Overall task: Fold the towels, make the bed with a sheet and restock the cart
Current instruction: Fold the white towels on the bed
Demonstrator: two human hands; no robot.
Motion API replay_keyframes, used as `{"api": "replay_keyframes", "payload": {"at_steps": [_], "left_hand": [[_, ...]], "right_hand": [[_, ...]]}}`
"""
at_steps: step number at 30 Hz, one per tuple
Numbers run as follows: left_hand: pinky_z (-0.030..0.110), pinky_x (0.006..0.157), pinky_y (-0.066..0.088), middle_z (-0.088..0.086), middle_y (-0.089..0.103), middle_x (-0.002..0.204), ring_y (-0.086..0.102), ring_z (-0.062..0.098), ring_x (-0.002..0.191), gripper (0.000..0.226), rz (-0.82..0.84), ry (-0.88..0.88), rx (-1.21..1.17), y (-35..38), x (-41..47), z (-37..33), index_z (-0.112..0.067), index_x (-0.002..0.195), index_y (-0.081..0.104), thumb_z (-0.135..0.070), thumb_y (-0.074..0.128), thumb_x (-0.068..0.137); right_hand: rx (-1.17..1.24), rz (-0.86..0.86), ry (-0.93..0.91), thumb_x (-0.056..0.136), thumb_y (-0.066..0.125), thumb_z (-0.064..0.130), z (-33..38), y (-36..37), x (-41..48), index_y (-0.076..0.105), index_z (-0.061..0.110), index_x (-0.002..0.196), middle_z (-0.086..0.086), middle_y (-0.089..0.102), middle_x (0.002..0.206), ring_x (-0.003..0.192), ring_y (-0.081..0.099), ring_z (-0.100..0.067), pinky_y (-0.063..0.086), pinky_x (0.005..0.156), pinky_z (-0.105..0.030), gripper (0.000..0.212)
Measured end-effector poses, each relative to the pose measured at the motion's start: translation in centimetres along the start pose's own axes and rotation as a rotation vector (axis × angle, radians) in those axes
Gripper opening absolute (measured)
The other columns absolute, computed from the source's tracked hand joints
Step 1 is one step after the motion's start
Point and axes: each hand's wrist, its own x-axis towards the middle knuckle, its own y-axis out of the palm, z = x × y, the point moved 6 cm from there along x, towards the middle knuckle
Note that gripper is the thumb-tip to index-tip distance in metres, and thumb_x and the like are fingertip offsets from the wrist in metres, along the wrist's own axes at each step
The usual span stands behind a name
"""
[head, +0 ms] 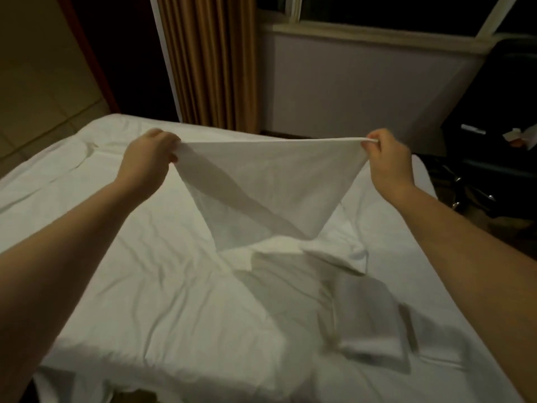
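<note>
Pinching both top corners: your left hand (pixel 148 158) and right hand (pixel 386 161) hold white towel (pixel 267 193) stretched out, hanging above middle of sheet (pixel 145 271). One folded towel (pixel 369 324) lies near right on it. Sheet wrinkled, so likely: folding underway, sheet-smoothing and cart restock left for you.

Dim, warm-tinted room light, window (pixel 377 10) dark; white sheet (pixel 145 286) brightest, raised towel (pixel 267 184) casts soft shadow beneath, lower right blurred, frame edges bent by wide angle.

Rm dim, warm light. Tan pleated curtain (pixel 209 62) centre-left, beside dark window (pixel 377 8) w/ pale sill (pixel 363 34). Grey-lilac wall (pixel 363 88) below sill. Tan tiled floor (pixel 37 91) at left.
</note>
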Motion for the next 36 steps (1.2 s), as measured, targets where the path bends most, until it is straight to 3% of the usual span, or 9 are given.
{"api": "replay_keyframes", "payload": {"at_steps": [3, 6, 8, 12, 15, 18, 22, 29, 36], "left_hand": [[0.036, 0.065, 0.047, 0.022, 0.060, 0.087, 0.062, 0.035, 0.068, 0.028, 0.086, 0.063, -0.046, 1.6, -5.5, 0.1, 0.006, 0.094, 0.064, 0.006, 0.042, 0.078], [0.027, 0.057, 0.041, 0.015, 0.058, 0.079, 0.060, 0.030, 0.058, 0.024, 0.298, 0.066, -0.100, 4.2, -12.3, 0.3, 0.003, 0.088, 0.065, 0.009, 0.046, 0.074], [0.030, 0.062, 0.041, 0.016, 0.059, 0.080, 0.060, 0.031, 0.064, 0.019, 0.426, 0.006, -0.116, 5.4, -16.5, 0.2, 0.002, 0.085, 0.065, 0.000, 0.047, 0.081], [0.028, 0.073, 0.033, 0.016, 0.064, 0.092, 0.060, 0.033, 0.085, 0.038, 0.620, -0.191, -0.193, 7.8, -24.6, -0.6, 0.001, 0.092, 0.066, -0.021, 0.035, 0.088], [0.022, 0.079, 0.030, 0.009, 0.059, 0.117, 0.054, 0.025, 0.108, 0.030, 0.966, -0.401, -0.221, 11.0, -30.8, -0.8, -0.004, 0.117, 0.059, -0.019, 0.038, 0.101], [0.021, 0.082, 0.031, 0.005, 0.054, 0.119, 0.051, 0.023, 0.116, 0.026, 1.206, -0.483, -0.205, 13.2, -34.9, -0.8, -0.010, 0.121, 0.054, -0.017, 0.038, 0.102], [0.024, 0.081, 0.036, 0.004, 0.054, 0.108, 0.052, 0.020, 0.100, 0.022, 1.168, -0.563, -0.213, 15.5, -35.3, 0.0, -0.011, 0.115, 0.055, -0.018, 0.039, 0.101], [0.048, 0.086, 0.049, 0.012, 0.059, 0.087, 0.058, 0.033, 0.088, 0.016, 0.790, -0.784, -0.446, 23.9, -30.6, 4.0, -0.007, 0.091, 0.059, -0.015, 0.047, 0.098], [0.031, 0.070, 0.034, 0.008, 0.055, 0.086, 0.047, 0.024, 0.082, 0.016, 0.568, -0.932, -0.439, 34.8, -29.0, 7.7, -0.007, 0.092, 0.057, -0.013, 0.044, 0.097]], "right_hand": [[0.081, 0.073, 0.036, 0.101, 0.042, 0.023, -2.4, 1.2, -3.6, 0.054, 0.005, 0.115, -0.002, 0.052, 0.100, 0.092, 0.047, -0.014, 0.031, 0.073, -0.020, 0.026], [0.064, 0.203, 0.037, 0.100, 0.044, 0.020, -5.4, 2.4, -8.1, 0.055, 0.004, 0.112, -0.004, 0.053, 0.096, 0.089, 0.048, -0.018, 0.029, 0.068, -0.022, 0.022], [0.027, 0.300, 0.016, 0.099, 0.046, 0.017, -7.3, 3.1, -11.2, 0.057, 0.004, 0.106, -0.006, 0.055, 0.090, 0.083, 0.049, -0.020, 0.025, 0.061, -0.025, 0.018], [-0.023, 0.525, 0.110, 0.098, 0.050, 0.017, -12.3, 5.2, -18.3, 0.059, 0.007, 0.101, -0.008, 0.059, 0.088, 0.080, 0.052, -0.022, 0.027, 0.063, -0.027, 0.014], [-0.043, 0.693, 0.197, 0.099, 0.047, 0.020, -15.7, 7.0, -23.3, 0.057, 0.013, 0.097, -0.006, 0.060, 0.090, 0.084, 0.055, -0.024, 0.031, 0.067, -0.026, 0.012], [-0.044, 0.793, 0.259, 0.100, 0.043, 0.022, -17.9, 8.7, -26.7, 0.055, 0.016, 0.095, -0.006, 0.060, 0.090, 0.083, 0.055, -0.021, 0.037, 0.070, -0.028, 0.014], [-0.050, 0.810, 0.313, 0.101, 0.041, 0.025, -19.7, 10.9, -27.9, 0.054, 0.018, 0.095, -0.003, 0.059, 0.089, 0.080, 0.055, -0.020, 0.041, 0.070, -0.030, 0.015], [-0.067, 0.597, 0.392, 0.101, 0.040, 0.026, -22.2, 17.2, -23.5, 0.054, 0.012, 0.103, -0.006, 0.058, 0.091, 0.084, 0.053, -0.022, 0.036, 0.071, -0.028, 0.020], [-0.073, 0.467, 0.430, 0.100, 0.043, 0.019, -26.4, 27.2, -18.9, 0.058, 0.005, 0.104, -0.017, 0.063, 0.099, 0.092, 0.057, -0.031, 0.037, 0.072, -0.030, 0.020]]}}
